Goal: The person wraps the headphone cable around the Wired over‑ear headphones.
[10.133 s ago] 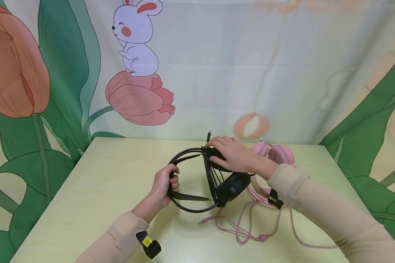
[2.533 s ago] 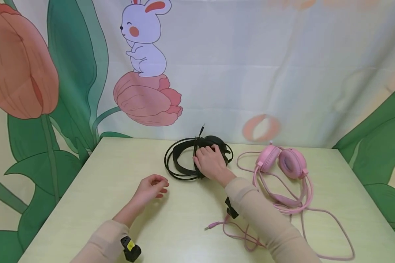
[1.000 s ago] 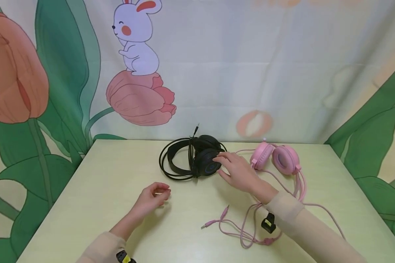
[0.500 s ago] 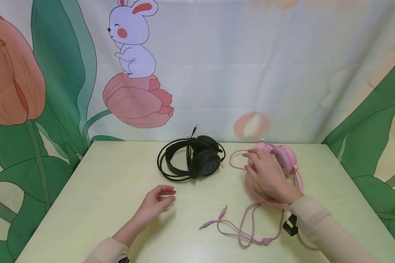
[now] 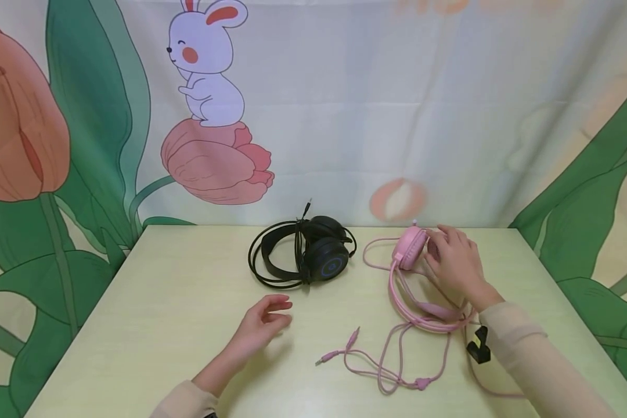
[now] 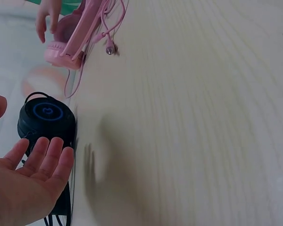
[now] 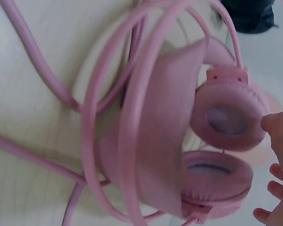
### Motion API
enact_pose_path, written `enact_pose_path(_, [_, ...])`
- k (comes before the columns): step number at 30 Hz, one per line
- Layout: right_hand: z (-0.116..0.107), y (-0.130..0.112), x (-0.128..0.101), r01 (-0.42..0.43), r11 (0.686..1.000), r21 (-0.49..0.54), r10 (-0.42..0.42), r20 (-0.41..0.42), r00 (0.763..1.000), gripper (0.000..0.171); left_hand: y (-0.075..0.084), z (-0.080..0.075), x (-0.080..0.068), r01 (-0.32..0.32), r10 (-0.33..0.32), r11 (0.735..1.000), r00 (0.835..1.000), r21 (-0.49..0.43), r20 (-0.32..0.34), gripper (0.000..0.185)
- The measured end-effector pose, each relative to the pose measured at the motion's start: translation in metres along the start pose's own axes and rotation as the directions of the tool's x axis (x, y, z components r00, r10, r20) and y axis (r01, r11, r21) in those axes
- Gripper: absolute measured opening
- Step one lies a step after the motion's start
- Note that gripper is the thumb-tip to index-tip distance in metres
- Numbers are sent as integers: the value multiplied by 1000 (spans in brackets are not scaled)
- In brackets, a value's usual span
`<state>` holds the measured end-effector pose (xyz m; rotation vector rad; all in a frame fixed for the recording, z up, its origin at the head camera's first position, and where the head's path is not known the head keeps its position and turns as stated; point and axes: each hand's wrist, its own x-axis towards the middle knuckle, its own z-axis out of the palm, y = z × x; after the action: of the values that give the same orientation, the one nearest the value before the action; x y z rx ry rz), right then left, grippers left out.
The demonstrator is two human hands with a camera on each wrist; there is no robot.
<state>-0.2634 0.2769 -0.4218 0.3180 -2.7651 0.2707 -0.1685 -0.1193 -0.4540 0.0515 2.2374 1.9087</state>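
Headset-wise, your right hand is cupped over the ear cups of the pink headphones at right of centre but I can't tell if it's gripping, so I'd grab the band, while your left hand rests open.

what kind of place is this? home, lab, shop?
Probably a staged recording corner, not a lived-in room. A printed cloth backdrop with a cartoon rabbit and tulips hangs behind a plain pale table. On it lie only black headphones and pink headphones, the right hand at the pink pair.
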Motion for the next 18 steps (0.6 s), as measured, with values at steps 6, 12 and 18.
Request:
enact_pose_path(6, [-5,16,6,-110,993,-29,113,108,988,56,-4,9,1,-26,27,999,999,-22,35,41])
enact_pose_path(12, [-5,27,7,-195,981,4,190,203,961,62,-9,20,3,-79,86,994,991,-81,98,46])
enact_pose_path(18, [-4,26,8,-252,967,42,233,267,935,69,-13,29,8,-96,109,986,990,-136,94,46])
